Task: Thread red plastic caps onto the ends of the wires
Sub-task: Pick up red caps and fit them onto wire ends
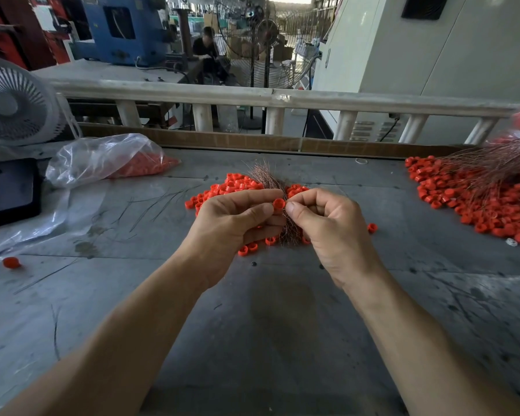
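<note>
Both hands meet over the middle of the grey worktable (282,325). The left hand (231,223) pinches one red plastic cap (279,204) between thumb and forefinger, and the other fingers are curled under it. The right hand (327,226) is just beside, its thumb and forefinger pressed together at the cap's right edge; it seems to pinch a thin wire there, but the wire itself is too fine to see clearly. A bundle of copper-coloured wires (263,175) passes between the two hands, fans out behind them and comes out again below them, near the palms.

Under and behind the hands lies a heap of loose red caps (234,186) on the table, with some single caps scattered around it. One lone cap (11,262) lies far at the left edge. At the right side there is a bigger pile of caps (463,202), and a sheaf of thin wires (493,163) lies over it. At the back left is a clear plastic bag (102,157) with more red caps inside, and beside it stands a white fan (12,106). A pale railing (252,96) runs behind the table.
</note>
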`<state>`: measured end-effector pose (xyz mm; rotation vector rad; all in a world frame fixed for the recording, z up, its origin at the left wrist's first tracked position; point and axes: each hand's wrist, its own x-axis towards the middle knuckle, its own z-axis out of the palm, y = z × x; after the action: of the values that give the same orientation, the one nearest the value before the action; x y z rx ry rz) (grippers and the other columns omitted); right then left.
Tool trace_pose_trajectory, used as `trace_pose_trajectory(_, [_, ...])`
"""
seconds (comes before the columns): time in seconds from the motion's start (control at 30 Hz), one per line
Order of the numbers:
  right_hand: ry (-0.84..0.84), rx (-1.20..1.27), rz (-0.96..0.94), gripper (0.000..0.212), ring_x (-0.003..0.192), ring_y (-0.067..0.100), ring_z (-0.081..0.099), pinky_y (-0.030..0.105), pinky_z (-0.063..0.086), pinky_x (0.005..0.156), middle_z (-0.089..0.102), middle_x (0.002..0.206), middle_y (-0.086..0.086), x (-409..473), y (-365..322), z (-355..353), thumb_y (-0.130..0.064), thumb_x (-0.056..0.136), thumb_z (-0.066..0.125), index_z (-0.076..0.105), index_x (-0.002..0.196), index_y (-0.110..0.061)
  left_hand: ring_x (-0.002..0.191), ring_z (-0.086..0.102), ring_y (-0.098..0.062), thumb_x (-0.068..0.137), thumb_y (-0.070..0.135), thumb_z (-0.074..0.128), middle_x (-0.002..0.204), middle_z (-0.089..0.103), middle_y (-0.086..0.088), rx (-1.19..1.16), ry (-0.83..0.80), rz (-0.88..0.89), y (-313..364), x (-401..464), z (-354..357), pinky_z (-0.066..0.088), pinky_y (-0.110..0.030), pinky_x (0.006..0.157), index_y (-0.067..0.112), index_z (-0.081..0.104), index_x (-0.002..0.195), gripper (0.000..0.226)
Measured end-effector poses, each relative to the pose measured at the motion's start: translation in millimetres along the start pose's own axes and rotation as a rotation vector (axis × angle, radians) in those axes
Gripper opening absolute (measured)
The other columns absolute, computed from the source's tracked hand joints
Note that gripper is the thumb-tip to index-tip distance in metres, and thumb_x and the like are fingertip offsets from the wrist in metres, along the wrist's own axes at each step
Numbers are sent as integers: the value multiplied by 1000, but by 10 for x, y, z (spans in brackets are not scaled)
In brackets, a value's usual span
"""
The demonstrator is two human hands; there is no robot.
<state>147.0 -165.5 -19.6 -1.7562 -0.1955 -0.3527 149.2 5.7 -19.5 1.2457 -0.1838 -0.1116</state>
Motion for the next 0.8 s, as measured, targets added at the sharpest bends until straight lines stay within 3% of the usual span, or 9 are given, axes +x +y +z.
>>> trace_pose_trajectory(0.2, [-45, 100, 106, 12, 49, -1, 45, 17, 36, 55, 55, 54, -16, 0, -12, 2, -15, 93, 71, 74, 82, -17, 82, 74, -21, 92, -3, 60, 91, 74, -16, -9, 26, -7, 13, 3, 9, 63, -32, 77, 2, 71, 115, 26])
trace_pose_trajectory(0.33, [-94, 222, 196, 15, 45, 4, 36, 15, 30, 42, 45, 56, -6, -23, -48, 20, -13, 99, 63, 71, 87, -14, 81, 73, -20, 94, -2, 59, 93, 74, -17, -18, 47, 0, 37, -2, 23, 62, -31, 75, 2, 72, 110, 21])
trace_pose_trajectory(0.43, [-128, 245, 239, 21, 46, 6, 43, 17, 27, 37, 54, 62, -1, -33, -55, 44, -10, 103, 52, 71, 95, -14, 77, 73, -20, 94, -1, 59, 90, 75, -16, -54, 62, 23, 50, -5, 27, 62, -29, 73, 4, 73, 104, 17])
trace_pose_trajectory(0.8, [-227, 135, 200, 18, 66, 22, 71, 28, 51, 55, 77, 81, 7, -32, 31, 44, -15, 97, 57, 70, 107, -23, 85, 75, -24, 85, 12, 66, 108, 72, -28, -91, 23, 22, 78, -26, 17, 64, -33, 74, 0, 68, 109, 27])
